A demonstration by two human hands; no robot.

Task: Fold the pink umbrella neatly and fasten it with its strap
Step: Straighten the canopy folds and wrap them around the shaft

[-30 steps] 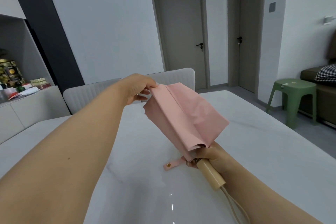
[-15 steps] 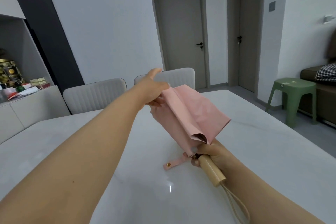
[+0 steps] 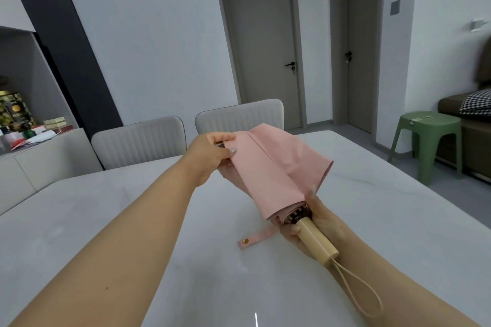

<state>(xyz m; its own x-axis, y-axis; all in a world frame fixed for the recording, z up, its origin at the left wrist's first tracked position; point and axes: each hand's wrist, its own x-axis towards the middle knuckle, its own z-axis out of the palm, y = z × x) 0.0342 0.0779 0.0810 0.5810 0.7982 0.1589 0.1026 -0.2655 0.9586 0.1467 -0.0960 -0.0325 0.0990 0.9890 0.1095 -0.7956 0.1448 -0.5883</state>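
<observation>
Pink umbrella [image 3: 276, 170] held above white table [image 3: 132, 220], strap [image 3: 253, 238] dangling loose at near end. Right hand [image 3: 316, 223] wrapped tight round wooden handle [image 3: 316, 239]; left hand [image 3: 210, 158] pinching far canopy fold.

The pink umbrella [image 3: 276, 170] hides the left hand's [image 3: 210, 159] fingers at the frame's centre, leaving only thumb and knuckles showing. The right hand [image 3: 313, 223] is mostly covered by the wooden handle [image 3: 316, 239] and canopy. The strap's [image 3: 255, 238] root vanishes under the fabric. Both forearms run off the bottom edge. The tabletop [image 3: 132, 220] is cropped left, right and below. Items on the shelf [image 3: 24, 125] at far left are too small to identify.
</observation>
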